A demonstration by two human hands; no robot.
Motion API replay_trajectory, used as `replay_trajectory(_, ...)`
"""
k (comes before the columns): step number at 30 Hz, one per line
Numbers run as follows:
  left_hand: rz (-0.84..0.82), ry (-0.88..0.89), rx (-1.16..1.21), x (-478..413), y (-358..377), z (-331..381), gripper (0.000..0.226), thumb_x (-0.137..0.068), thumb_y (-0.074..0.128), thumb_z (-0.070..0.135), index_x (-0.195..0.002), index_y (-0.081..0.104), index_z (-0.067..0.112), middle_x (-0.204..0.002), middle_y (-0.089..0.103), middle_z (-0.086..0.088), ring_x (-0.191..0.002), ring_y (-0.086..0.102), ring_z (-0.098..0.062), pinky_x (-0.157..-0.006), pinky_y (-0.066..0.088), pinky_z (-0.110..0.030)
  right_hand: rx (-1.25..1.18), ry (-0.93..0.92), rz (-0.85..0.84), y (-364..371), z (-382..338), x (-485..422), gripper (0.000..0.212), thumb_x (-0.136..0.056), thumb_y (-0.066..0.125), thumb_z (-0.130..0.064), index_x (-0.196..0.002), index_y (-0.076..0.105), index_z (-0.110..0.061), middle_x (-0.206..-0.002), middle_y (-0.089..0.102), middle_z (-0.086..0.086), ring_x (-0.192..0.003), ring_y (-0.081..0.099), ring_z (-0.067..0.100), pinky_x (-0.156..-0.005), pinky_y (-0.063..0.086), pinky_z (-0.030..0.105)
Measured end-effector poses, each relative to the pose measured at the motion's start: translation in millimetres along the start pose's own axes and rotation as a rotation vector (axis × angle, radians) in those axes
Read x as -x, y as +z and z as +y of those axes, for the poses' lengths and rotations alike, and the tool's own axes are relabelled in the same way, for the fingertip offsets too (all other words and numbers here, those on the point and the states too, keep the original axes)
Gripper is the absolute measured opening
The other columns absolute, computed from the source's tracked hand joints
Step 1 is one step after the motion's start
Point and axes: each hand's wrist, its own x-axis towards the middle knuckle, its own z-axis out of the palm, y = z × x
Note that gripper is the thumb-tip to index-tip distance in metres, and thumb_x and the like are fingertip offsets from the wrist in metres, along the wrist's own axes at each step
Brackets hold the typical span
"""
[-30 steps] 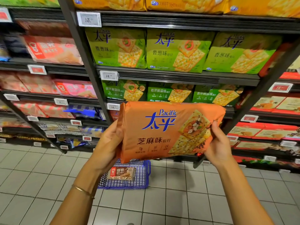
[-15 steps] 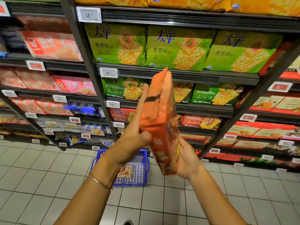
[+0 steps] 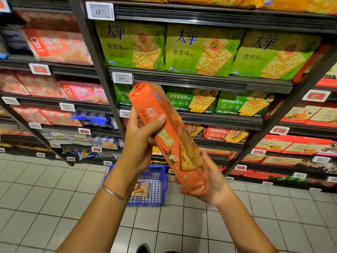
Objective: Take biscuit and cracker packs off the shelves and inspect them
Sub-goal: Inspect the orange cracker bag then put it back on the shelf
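Before stocked shelves (image 3: pixel 182 81), 1 orange cracker pack (image 3: pixel 173 143), already taken down, is being gripped by left hand (image 3: pixel 138 147) and right hand (image 3: pixel 213 183), apparently for inspection, green packs (image 3: pixel 204 52) remaining.

Held pack (image 3: pixel 164 132): tilted on end, top leaning left, between left hand (image 3: pixel 140 143), which grips its upper left side, and right hand (image 3: pixel 209 181), which cups its lower end from the right. Behind the grip: shelf unit (image 3: pixel 182 80), with a row of packs (image 3: pixel 202 50) above the grip and a price tag (image 3: pixel 122 78) just above-left of the pack's top end. Below and behind the grip: basket (image 3: pixel 165 181) on the floor (image 3: pixel 36 207), before the shelf foot, a small pack (image 3: pixel 141 189) lying in it.
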Motion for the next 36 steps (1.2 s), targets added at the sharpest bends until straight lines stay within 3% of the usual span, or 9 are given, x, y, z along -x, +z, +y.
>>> replay_trajectory(2, 0.025, -0.107, 0.157, -4.1, -5.2, 2.8, 0.061, -0.086, 0.073, 0.02, -0.143, 0.055, 0.005, -0.135, 0.063, -0.019, -0.123, 0.061, -0.04, -0.114, 0.044, -0.062, -0.1, -0.078, -0.014, -7.0, -3.9, 0.8, 0.081, -0.09, 0.049, -0.076, -0.151, 0.051, -0.023, -0.149, 0.057, 0.018, -0.132, 0.06, 0.041, -0.093, 0.056, 0.055)
replay_trajectory(6, 0.077, -0.397, 0.375, -9.7, -15.1, 2.1, 0.067, -0.096, 0.062, 0.044, -0.15, 0.054, 0.005, -0.148, 0.059, -0.023, -0.135, 0.059, -0.042, -0.112, 0.046, -0.06, -0.183, -0.235, -0.081, -12.4, -25.6, 9.8, 0.089, -0.081, 0.061, -0.077, -0.151, 0.053, -0.023, -0.148, 0.057, 0.021, -0.132, 0.059, 0.044, -0.096, 0.054, 0.059)
replay_trajectory(8, 0.14, -0.535, 0.376, -8.3, -17.7, -4.7, 0.066, -0.098, 0.056, 0.052, -0.146, 0.06, 0.007, -0.143, 0.063, -0.023, -0.129, 0.063, -0.042, -0.109, 0.048, -0.057, -0.094, -0.288, -0.127, -9.2, -40.1, 16.5, 0.077, -0.079, 0.068, -0.072, -0.142, 0.063, -0.029, -0.143, 0.063, 0.016, -0.124, 0.066, 0.037, -0.086, 0.06, 0.051)
replay_trajectory(10, 0.202, -0.659, 0.374, -4.5, -16.8, -13.7, 0.059, -0.099, 0.052, 0.056, -0.125, 0.075, 0.009, -0.126, 0.073, -0.022, -0.11, 0.073, -0.04, -0.097, 0.057, -0.052, 0.066, -0.302, -0.057, -2.7, -50.9, 22.7, 0.045, -0.08, 0.074, -0.056, -0.116, 0.08, -0.029, -0.118, 0.076, 0.013, -0.097, 0.078, 0.027, -0.064, 0.061, 0.037)
replay_trajectory(12, 0.244, -0.73, 0.379, 2.1, -11.4, -21.3, 0.044, -0.093, 0.057, 0.045, -0.103, 0.082, 0.011, -0.109, 0.078, -0.02, -0.094, 0.078, -0.038, -0.086, 0.063, -0.05, 0.193, -0.299, -0.006, 1.2, -58.4, 26.0, 0.028, -0.087, 0.063, -0.04, -0.102, 0.084, -0.028, -0.1, 0.079, 0.009, -0.083, 0.078, 0.023, -0.052, 0.057, 0.029)
replay_trajectory(16, 0.25, -0.769, 0.404, 13.1, -5.1, -33.2, 0.067, -0.068, 0.068, 0.038, -0.131, 0.07, 0.014, -0.142, 0.063, -0.025, -0.137, 0.056, -0.045, -0.117, 0.043, -0.055, 0.211, -0.272, -0.039, 2.4, -64.9, 29.9, 0.035, -0.105, 0.048, -0.036, -0.12, 0.078, -0.025, -0.111, 0.077, 0.011, -0.088, 0.076, 0.026, -0.051, 0.058, 0.025)
replay_trajectory(26, 0.205, -0.822, 0.495, 14.3, 6.0, -54.6, 0.072, -0.067, 0.067, 0.043, -0.132, 0.068, 0.013, -0.133, 0.067, -0.029, -0.125, 0.063, -0.053, -0.097, 0.057, -0.062, 0.24, -0.3, -0.044, -15.3, -66.7, 39.9, 0.038, -0.107, 0.046, -0.036, -0.138, 0.062, -0.02, -0.112, 0.075, 0.012, -0.085, 0.076, 0.026, -0.052, 0.056, 0.026)
replay_trajectory(33, 0.198, -0.812, 0.469, 17.9, 21.4, -65.5, 0.068, -0.07, 0.067, 0.04, -0.132, 0.069, 0.013, -0.131, 0.068, -0.029, -0.124, 0.063, -0.053, -0.086, 0.059, -0.067, 0.232, -0.312, 0.027, -25.8, -71.7, 51.2, 0.037, -0.109, 0.043, -0.037, -0.12, 0.074, -0.023, -0.108, 0.074, 0.013, -0.08, 0.074, 0.026, -0.053, 0.054, 0.027)
replay_trajectory(36, 0.178, -0.81, 0.474, 19.9, 27.8, -71.2, 0.068, -0.071, 0.066, 0.04, -0.132, 0.068, 0.012, -0.133, 0.067, -0.031, -0.125, 0.062, -0.055, -0.092, 0.056, -0.068, 0.22, -0.313, 0.049, -29.3, -74.1, 59.1, 0.04, -0.109, 0.041, -0.037, -0.11, 0.08, -0.027, -0.106, 0.075, 0.012, -0.08, 0.075, 0.026, -0.054, 0.054, 0.027)
